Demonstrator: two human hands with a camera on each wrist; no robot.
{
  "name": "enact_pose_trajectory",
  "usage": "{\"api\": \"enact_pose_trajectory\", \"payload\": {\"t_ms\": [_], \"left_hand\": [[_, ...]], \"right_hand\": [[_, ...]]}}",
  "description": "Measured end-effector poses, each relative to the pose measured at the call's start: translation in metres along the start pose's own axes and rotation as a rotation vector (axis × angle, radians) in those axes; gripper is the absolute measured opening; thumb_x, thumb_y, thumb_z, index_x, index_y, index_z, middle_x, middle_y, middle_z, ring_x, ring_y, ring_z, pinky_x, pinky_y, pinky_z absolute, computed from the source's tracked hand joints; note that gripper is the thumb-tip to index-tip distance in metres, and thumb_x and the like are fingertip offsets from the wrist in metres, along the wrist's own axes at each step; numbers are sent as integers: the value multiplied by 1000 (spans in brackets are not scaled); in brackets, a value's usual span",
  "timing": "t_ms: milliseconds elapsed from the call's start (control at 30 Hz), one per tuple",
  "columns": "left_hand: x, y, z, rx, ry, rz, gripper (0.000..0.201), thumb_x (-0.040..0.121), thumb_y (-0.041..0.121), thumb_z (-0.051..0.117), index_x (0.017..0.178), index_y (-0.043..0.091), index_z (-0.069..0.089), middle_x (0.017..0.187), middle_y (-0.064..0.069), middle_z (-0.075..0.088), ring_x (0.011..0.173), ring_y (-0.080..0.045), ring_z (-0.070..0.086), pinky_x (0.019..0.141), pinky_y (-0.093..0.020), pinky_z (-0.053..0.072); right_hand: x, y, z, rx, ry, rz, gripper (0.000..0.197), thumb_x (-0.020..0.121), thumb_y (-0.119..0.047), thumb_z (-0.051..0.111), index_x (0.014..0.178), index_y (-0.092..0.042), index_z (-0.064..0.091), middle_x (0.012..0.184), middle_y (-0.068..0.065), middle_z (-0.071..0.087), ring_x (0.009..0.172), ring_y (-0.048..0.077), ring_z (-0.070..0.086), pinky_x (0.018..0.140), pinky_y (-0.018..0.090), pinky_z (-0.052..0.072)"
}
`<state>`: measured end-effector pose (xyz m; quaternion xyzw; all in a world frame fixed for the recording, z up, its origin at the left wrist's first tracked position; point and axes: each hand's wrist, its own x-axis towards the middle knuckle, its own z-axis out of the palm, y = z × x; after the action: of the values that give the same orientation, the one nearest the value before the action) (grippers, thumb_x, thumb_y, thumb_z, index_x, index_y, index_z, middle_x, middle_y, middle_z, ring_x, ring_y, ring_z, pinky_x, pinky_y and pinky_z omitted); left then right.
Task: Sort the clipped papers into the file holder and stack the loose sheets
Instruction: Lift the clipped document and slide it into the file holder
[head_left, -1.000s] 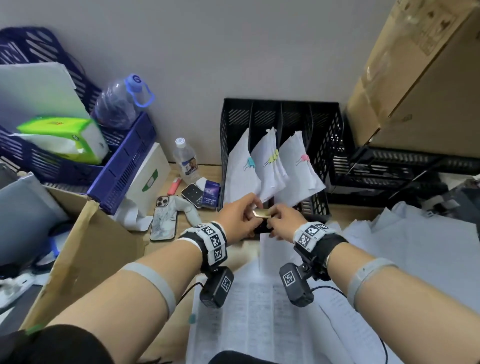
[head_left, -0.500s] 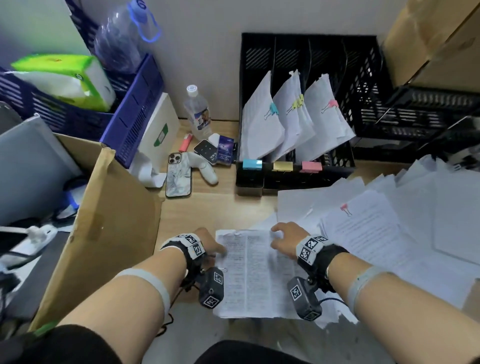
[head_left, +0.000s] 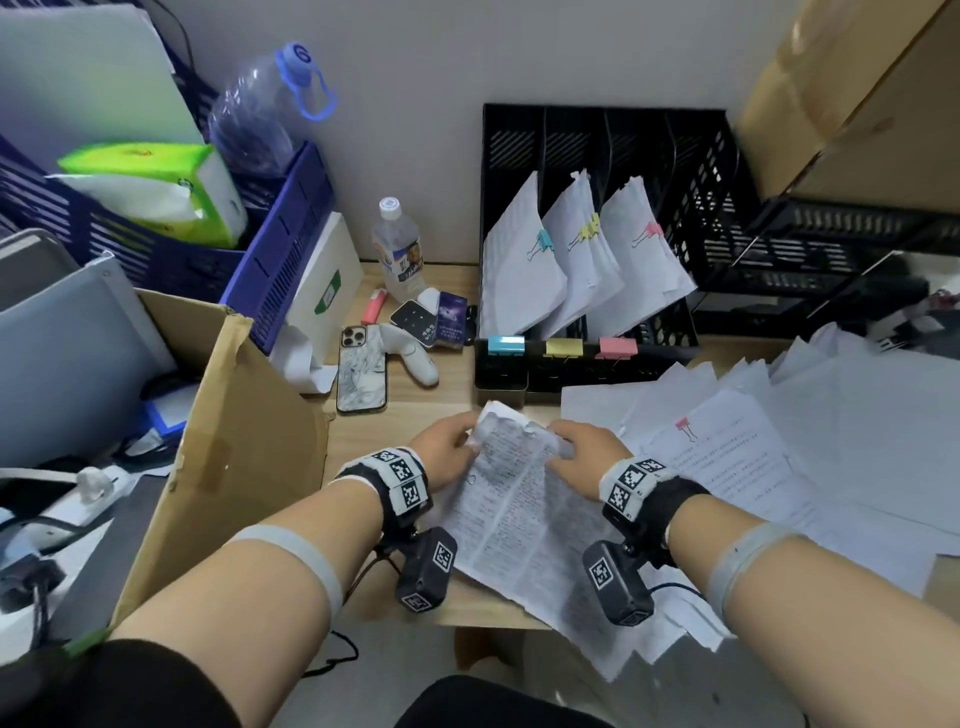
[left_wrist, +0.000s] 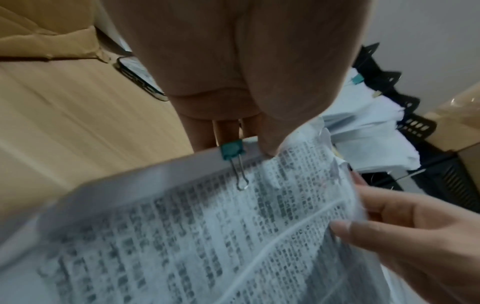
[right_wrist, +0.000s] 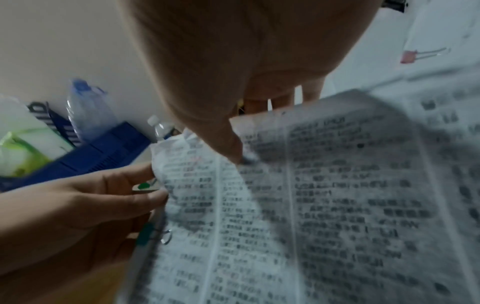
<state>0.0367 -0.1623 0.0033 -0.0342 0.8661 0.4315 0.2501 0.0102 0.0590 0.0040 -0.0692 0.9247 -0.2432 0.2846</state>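
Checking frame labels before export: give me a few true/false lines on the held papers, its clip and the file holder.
1. Both hands, left hand and right hand, grip the printed bundle. True.
2. The bundle's clip is pink. False: it is teal.
3. The file holder has clipped papers in three slots. True.
4. A pink-clipped set lies on the desk. True.
5. The water bottle lies on its side. False: it stands upright.

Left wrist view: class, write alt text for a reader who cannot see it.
The left hand pinches the top edge of a printed paper bundle beside its teal binder clip, while the right hand grips the opposite edge. Behind lie a wooden desk and a black file holder with papers.
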Motion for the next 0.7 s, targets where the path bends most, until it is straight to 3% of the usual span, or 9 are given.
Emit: {"api": "enact_pose_trajectory", "payload": {"t_ms": [33, 100, 233, 333, 400, 533, 700], "left_hand": [[2, 6, -3, 10, 29, -1, 22, 98, 20, 56, 118, 19, 64, 111, -5, 73, 101, -21, 68, 90, -35, 53], [7, 13, -9, -6, 76, -40, 13, 91, 28, 66, 102, 23, 65, 102, -4, 74, 92, -21, 69, 82, -37, 56], [12, 22, -12, -76, 78, -130, 16, 83, 30, 78, 87, 26, 63, 93, 0, 73, 83, -17, 68, 63, -26, 51], [13, 29, -10, -272, 38, -183, 12, 87, 17, 75, 93, 12, 66, 97, -11, 73, 79, -20, 71, 56, -26, 59], [15, 34, -8, -415, 27, -216, 22, 88, 10, 72, 106, -1, 66, 105, -18, 74, 84, -23, 73, 64, -29, 63], [19, 45, -2, -550, 14, -246, 23, 90, 6, 70, 112, 0, 66, 104, -18, 74, 85, -24, 75, 65, -30, 63], [25, 58, 2, -642, -77, -250, 21, 89, 3, 70, 110, 4, 67, 106, -16, 76, 90, -24, 75, 75, -33, 63]], "right_hand": [[-1, -3, -5, 16, 19, -4, 13, 85, -19, 55, 92, -18, 65, 89, 4, 67, 86, 27, 64, 70, 32, 50], [-4, -2, -16, 67, 76, 9, 14, 87, -14, 51, 77, -13, 61, 73, 4, 61, 71, 25, 58, 59, 30, 42], [-16, 16, -36, 215, 192, 101, 16, 91, -15, 51, 83, -19, 64, 75, 0, 63, 69, 19, 56, 54, 22, 39], [-28, 35, -44, 295, 245, 169, 17, 93, -13, 51, 83, -20, 64, 73, -4, 61, 71, 18, 56, 56, 22, 39], [-34, 46, -48, 332, 260, 218, 16, 93, -12, 51, 88, -15, 66, 80, 3, 66, 79, 24, 60, 63, 26, 43], [-42, 55, -54, 360, 279, 263, 20, 92, -12, 51, 100, -8, 69, 99, 15, 70, 93, 31, 63, 79, 34, 48], [-50, 58, -65, 406, 347, 259, 22, 93, -9, 49, 105, -1, 67, 101, 19, 69, 81, 25, 56, 63, 26, 41]]}}
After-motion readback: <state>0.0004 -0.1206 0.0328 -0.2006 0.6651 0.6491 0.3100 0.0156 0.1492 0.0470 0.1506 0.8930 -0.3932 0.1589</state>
